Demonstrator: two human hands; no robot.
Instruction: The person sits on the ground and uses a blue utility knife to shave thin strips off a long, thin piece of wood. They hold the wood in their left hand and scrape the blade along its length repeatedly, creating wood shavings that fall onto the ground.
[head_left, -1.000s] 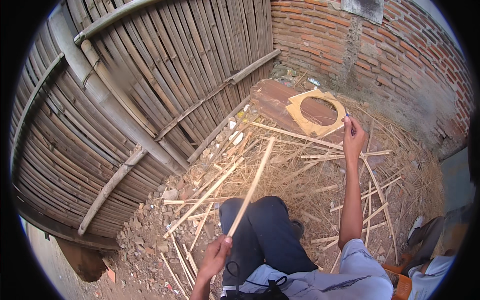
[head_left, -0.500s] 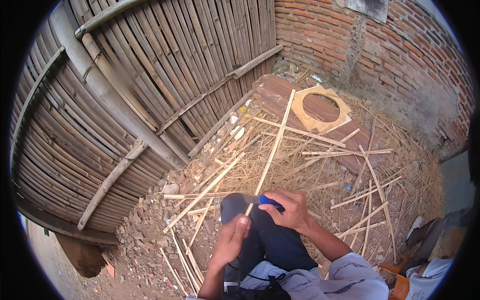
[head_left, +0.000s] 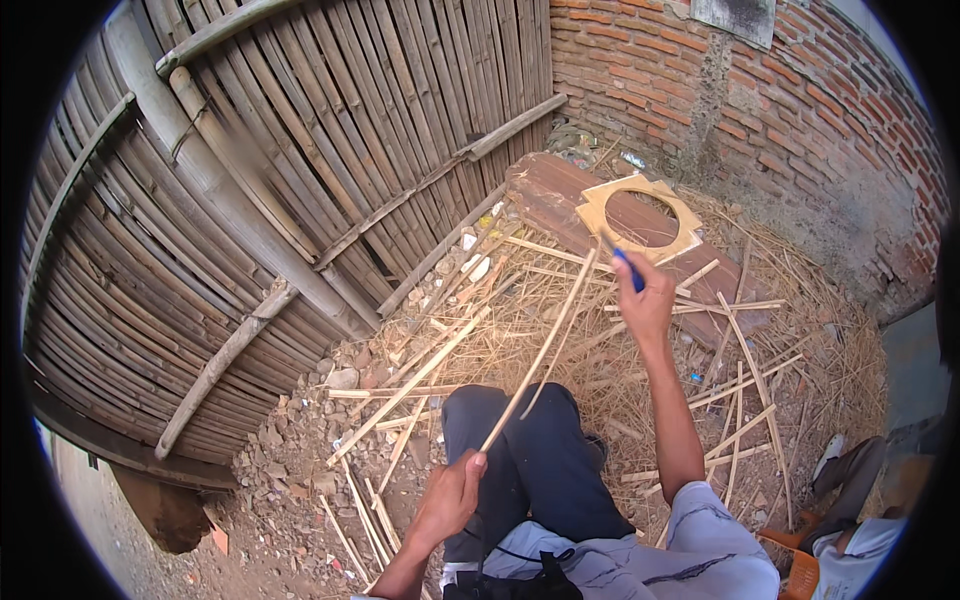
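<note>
Right hand (head_left: 645, 305) rose over strewn ground (head_left: 300, 470).

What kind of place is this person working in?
Probably an outdoor backyard corner used for bamboo craft: a woven bamboo fence, a rough brick wall, and split bamboo strips and shavings littering the dirt ground.

Bright, even daylight, soft shadows, no glare. Heavy fisheye bending on the bamboo fence (head_left: 250, 200) and brick wall (head_left: 800, 110), black vignette at the rim. Slight motion blur on the raised right hand (head_left: 645, 300); centre sharp.
</note>
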